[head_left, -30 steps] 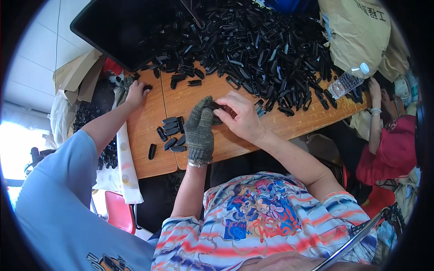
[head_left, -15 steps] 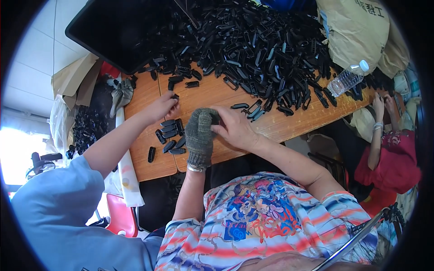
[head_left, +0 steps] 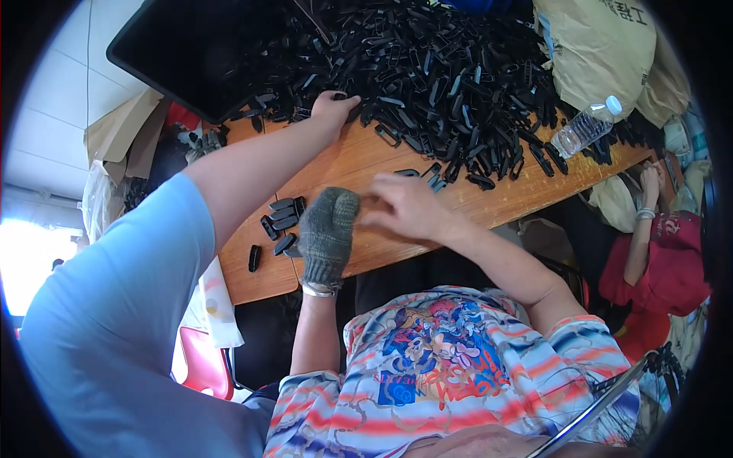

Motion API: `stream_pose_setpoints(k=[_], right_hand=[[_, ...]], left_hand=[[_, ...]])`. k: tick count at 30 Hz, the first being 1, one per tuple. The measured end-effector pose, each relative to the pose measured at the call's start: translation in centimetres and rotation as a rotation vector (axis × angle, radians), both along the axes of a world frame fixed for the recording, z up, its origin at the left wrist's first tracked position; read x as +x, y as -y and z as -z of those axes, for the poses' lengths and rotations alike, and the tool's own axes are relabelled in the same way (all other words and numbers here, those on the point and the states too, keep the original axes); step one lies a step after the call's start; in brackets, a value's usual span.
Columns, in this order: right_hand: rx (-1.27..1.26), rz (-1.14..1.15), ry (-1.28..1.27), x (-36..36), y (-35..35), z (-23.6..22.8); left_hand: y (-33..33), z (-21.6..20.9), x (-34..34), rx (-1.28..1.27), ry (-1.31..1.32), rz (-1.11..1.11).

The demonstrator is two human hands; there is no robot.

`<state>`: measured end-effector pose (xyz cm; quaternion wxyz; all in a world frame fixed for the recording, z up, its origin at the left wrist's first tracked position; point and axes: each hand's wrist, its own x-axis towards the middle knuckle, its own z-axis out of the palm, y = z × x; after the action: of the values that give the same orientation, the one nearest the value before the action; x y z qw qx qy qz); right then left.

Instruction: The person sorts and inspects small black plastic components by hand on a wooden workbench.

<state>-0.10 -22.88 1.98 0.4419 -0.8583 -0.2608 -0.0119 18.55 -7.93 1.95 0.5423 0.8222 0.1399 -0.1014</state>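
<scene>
My left hand point(head_left: 328, 229), in a grey-green knitted glove, is held above the table's near edge with its fingers curled in. Whatever it holds, if anything, is hidden by the glove. Just to its right is my bare right hand point(head_left: 412, 208), slightly blurred, thumb and fingers apart and nothing visible between them. A few black and grey elongated plastic pieces point(head_left: 437, 180) lie beyond my right hand. Left of the glove sits a small group of black plastic pieces point(head_left: 284, 216), partly covered by it.
A large heap of black plastic pieces point(head_left: 443, 84) covers the far side of the wooden table point(head_left: 489, 202). A co-worker's hand point(head_left: 334, 113) reaches into it from the left. A clear bottle point(head_left: 586, 130), a paper sack point(head_left: 599, 57) and a black bin point(head_left: 175, 57) stand around it.
My right hand has drawn away from the glove toward the right. My gloved hand has shifted slightly left. The co-worker's hand has moved from the small group out to the heap.
</scene>
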Motion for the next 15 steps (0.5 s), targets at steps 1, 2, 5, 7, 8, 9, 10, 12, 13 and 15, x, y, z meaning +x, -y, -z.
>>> stream_pose_setpoints(k=[1, 2, 5, 7, 8, 9, 10, 12, 13, 15], right_hand=[[-0.049, 0.006, 0.237, 0.6, 0.8, 0.3], [-0.125, 0.073, 0.257, 1.1, 1.5, 0.5], [-0.282, 0.229, 0.248, 2.5, 4.4, 1.2], [-0.556, 0.191, 0.104, 3.2, 4.2, 1.6], [-0.551, 0.181, 0.11, 3.3, 3.8, 1.4], [-0.527, 0.172, 0.087, 3.4, 4.0, 1.4], [-0.502, 0.154, 0.065, 3.3, 3.9, 1.4], [-0.49, 0.148, 0.071, 3.0, 3.4, 1.4], [-0.48, 0.142, 0.079, 3.0, 3.0, 1.4], [-0.445, 0.097, 0.113, 3.1, 1.2, 1.6]], left_hand=[[0.4, -0.2, 0.4, 0.039, 0.008, 0.011], [0.3, -0.4, 0.5, 0.079, 0.016, 0.019], [-2.1, -0.3, -9.1, 0.428, 0.098, 0.176], [-6.8, -1.5, -18.9, 0.787, 0.182, 0.27], [-7.0, -2.2, -19.1, 0.965, 0.22, 0.313], [-6.8, -2.0, -19.7, 0.917, 0.348, 0.233], [-7.0, -1.8, -19.8, 0.918, 0.347, 0.232], [-7.0, -1.3, -12.3, 0.289, 0.042, 0.278], [-6.4, -1.1, -8.9, -0.029, -0.105, 0.284], [-8.7, -2.0, -1.7, -0.667, -0.363, 0.252]])
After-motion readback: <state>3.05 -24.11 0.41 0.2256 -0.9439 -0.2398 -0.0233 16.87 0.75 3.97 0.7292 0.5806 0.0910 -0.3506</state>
